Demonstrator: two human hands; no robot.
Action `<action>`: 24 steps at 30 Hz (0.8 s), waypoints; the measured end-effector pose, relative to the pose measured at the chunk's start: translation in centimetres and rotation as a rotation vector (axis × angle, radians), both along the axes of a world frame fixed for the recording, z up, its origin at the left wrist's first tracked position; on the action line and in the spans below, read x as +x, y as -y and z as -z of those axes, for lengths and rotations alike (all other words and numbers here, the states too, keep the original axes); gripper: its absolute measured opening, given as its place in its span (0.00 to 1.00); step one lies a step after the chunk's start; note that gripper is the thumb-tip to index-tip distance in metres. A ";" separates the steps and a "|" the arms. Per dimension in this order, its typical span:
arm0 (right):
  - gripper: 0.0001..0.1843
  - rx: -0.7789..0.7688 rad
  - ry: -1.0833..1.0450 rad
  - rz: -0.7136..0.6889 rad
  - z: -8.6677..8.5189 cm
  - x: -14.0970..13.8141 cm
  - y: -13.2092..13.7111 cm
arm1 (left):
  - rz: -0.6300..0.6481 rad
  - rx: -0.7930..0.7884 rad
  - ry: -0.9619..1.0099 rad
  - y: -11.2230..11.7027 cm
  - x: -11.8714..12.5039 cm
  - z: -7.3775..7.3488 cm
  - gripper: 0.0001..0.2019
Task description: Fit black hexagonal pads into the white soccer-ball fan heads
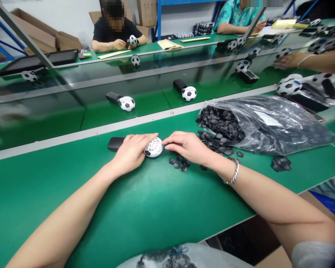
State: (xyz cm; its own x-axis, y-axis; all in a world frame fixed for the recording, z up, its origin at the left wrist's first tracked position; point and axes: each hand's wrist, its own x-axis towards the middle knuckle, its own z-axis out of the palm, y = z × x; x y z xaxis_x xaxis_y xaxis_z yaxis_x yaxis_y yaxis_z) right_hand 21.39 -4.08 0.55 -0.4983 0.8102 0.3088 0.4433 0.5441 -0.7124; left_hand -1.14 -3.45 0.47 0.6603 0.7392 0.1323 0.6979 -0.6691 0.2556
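Observation:
On the green work surface, my left hand (132,150) is wrapped over a white football-shaped piece (154,149) with a black flat handle (115,143) sticking out to the left. The ball's upper side shows an open white lattice, with a black patch low on its left. At the ball's right edge, my right hand (185,145) has thumb and forefinger in a pinch; whatever may be between them is too small to make out. Beneath and beside that hand lie several loose black pentagon pieces (176,165).
A clear plastic bag (279,123) spills black pentagons (222,124) to the right. Beyond a metal edge strip (83,133), a green conveyor belt (153,98) carries football-shaped pieces (189,93). Two people sit across; a third person's arm (321,61) reaches in at right.

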 end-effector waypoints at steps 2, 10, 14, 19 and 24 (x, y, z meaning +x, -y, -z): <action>0.07 0.157 0.039 -0.015 0.0 0.0 0.1 | 0.024 -0.005 0.007 0.0 0.0 0.0 0.34; 0.08 0.055 -0.070 0.034 -0.4 0.0 0.3 | 0.049 -0.049 0.007 0.3 0.4 -0.4 0.35; 0.04 0.017 -0.134 -0.024 -0.7 0.1 0.3 | 0.019 -0.051 0.045 0.2 0.4 -0.2 0.34; 0.07 0.142 -0.026 -0.093 -0.6 0.0 0.4 | -0.042 -0.038 0.085 0.1 0.3 0.2 0.33; 0.04 0.231 -0.011 -0.121 -0.3 -0.4 0.7 | -0.031 -0.109 0.091 0.2 0.2 0.1 0.34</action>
State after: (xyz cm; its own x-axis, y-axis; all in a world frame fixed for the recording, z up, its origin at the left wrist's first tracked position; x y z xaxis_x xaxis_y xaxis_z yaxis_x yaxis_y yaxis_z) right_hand 21.01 -4.77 0.84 -0.5828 0.6522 0.4847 0.3577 0.7415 -0.5676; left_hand -0.95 -3.66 0.42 0.6260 0.7722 0.1086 0.6880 -0.6125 0.3892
